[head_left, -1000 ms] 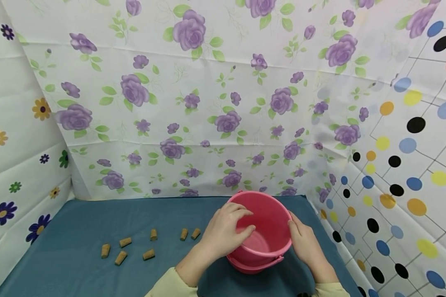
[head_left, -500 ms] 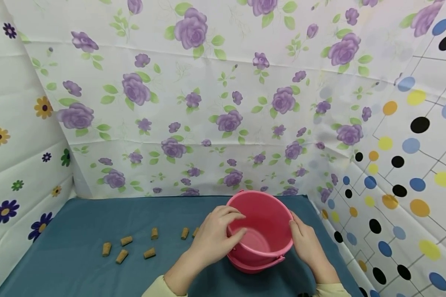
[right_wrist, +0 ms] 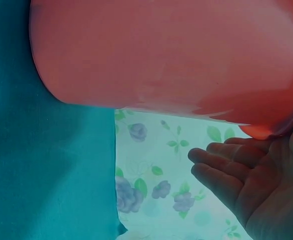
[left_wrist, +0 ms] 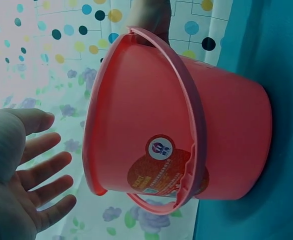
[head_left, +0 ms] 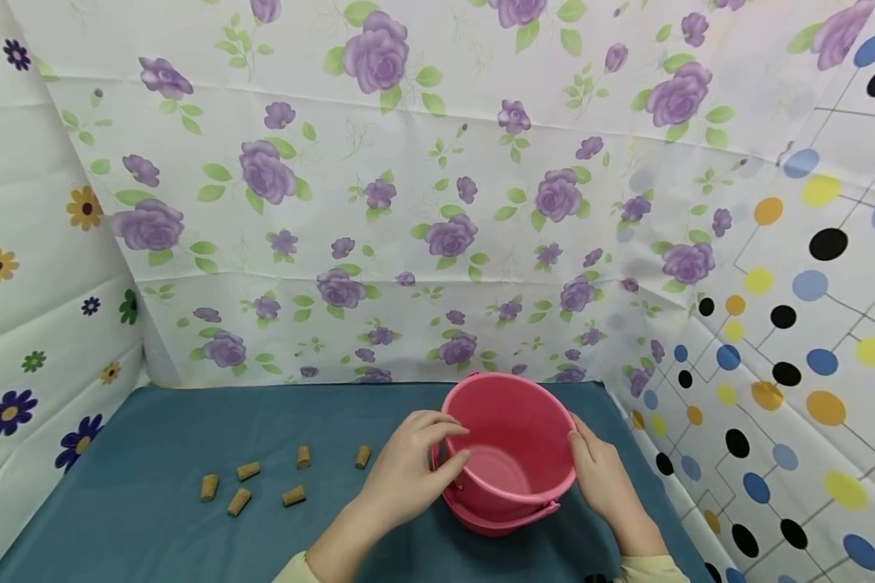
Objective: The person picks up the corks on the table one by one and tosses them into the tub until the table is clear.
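Note:
A pink plastic bucket (head_left: 506, 437) stands on the blue cloth with its mouth up and leaning toward me. Its handle (left_wrist: 194, 120) hangs down along the outside, and a round label (left_wrist: 160, 148) shows on its wall. At the right rim, my right hand (head_left: 601, 470) holds the bucket between thumb and fingers; the other fingers (right_wrist: 221, 175) stretch out past the wall. My left hand (head_left: 411, 465) hovers beside the left rim, fingers loosely bent and apart from the bucket, with nothing in it.
Several corks (head_left: 239, 501) lie scattered on the blue cloth (head_left: 153, 534) to the left. A flowered sheet (head_left: 408, 162) hangs behind the table, with a dotted sheet (head_left: 787, 340) at the right and another flowered one (head_left: 44, 243) at the left.
My left hand has drawn leftward from over the bucket's mouth to beside its rim, and now hides the rightmost cork. The right hand keeps its hold on the bucket.

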